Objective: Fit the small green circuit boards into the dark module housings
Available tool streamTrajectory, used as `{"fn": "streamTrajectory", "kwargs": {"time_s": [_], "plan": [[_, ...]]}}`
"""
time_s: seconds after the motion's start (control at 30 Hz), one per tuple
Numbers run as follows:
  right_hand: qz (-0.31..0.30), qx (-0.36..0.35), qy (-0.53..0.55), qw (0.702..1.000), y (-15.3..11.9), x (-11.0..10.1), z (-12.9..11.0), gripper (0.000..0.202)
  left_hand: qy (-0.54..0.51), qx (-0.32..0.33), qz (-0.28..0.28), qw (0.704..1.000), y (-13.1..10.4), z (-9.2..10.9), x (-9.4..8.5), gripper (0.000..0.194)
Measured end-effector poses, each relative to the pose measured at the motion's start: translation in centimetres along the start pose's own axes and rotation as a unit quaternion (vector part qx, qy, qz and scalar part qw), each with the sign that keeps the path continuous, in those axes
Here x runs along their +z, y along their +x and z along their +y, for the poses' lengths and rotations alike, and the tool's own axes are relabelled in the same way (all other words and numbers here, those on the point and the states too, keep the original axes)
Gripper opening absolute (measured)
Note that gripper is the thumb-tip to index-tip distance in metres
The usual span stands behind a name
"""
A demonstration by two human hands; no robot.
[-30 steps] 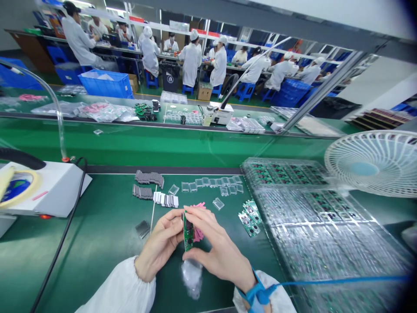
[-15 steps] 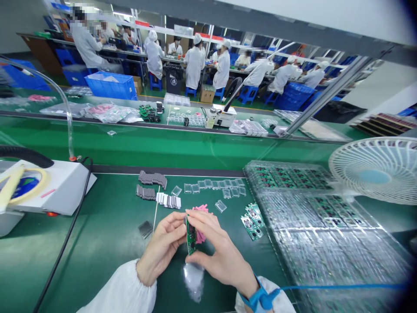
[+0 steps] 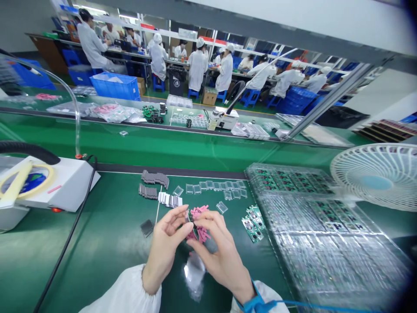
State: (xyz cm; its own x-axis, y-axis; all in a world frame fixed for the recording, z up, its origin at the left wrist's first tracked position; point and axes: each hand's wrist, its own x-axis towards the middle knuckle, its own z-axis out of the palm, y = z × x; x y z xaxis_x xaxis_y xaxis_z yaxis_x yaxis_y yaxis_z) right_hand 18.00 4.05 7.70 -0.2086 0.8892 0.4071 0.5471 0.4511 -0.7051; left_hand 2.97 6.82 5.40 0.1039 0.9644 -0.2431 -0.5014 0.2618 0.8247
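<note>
A small circuit board [image 3: 195, 231], turned nearly edge-on, is held above the bench between my two hands. My left hand [image 3: 167, 237] is closed, thumb and fingers pinching its left side. My right hand [image 3: 220, 248] curves round the other side, fingertips at the upper part and thumb near the lower end. Fingers cover much of the board. Behind and below it lies a pile of pink strips [image 3: 203, 234]. A clear plastic bag [image 3: 194, 274] rests under my hands. To the right are several more circuit boards [image 3: 253, 224].
Clear plastic frames [image 3: 215, 186], dark grey strips [image 3: 155, 178] and white pieces [image 3: 170, 200] lie beyond my hands. Trays of boards [image 3: 312, 234] and a fan [image 3: 374, 174] stand right. A white machine [image 3: 58, 182] with a black cable is left. A blue wrist cord [image 3: 293, 303] trails right.
The board has turned, so its green face shows less. My right fingers have shifted along it, uncovering more pink strips. The view has shifted slightly.
</note>
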Motion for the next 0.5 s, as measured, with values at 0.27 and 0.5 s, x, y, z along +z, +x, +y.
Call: {"fn": "streamTrajectory", "kwargs": {"time_s": [0.27, 0.5], "plan": [[0.061, -0.032, -0.002, 0.998, 0.4, 1.0, 0.0, 0.021, 0.042, 0.037, -0.050, 0.997, -0.1, 0.5, -0.1, 0.034], [0.027, -0.013, 0.045, 0.999, 0.4, 0.2, -0.4, 0.018, 0.080, 0.134, -0.144, 0.977, 1.0, 0.7, -1.5, 0.011]]}}
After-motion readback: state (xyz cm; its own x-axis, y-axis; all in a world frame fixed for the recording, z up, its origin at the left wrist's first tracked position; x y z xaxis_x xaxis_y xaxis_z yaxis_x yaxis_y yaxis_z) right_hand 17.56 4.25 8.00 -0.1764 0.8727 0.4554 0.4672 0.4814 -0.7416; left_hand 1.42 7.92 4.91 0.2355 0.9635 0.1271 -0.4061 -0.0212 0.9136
